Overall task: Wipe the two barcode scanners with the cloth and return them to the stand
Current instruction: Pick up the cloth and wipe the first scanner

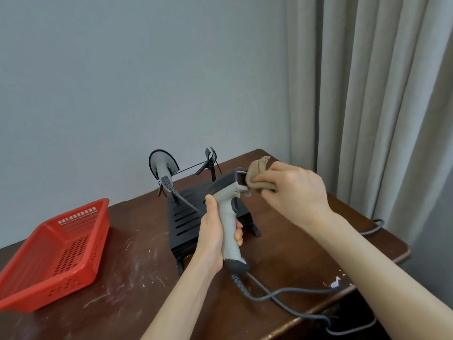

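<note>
Above scuffed wood, smooth plastic scanner [230, 217], nubby cloth [257, 175]

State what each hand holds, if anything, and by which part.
The left hand grips the barcode scanner by its handle. The right hand pinches the bunched cloth, pressing it to the scanner's front.

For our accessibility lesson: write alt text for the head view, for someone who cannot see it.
A person's left hand grips a grey barcode scanner by its handle while the right hand holds a tan cloth against its head. A second scanner sits on the black stand.
</note>
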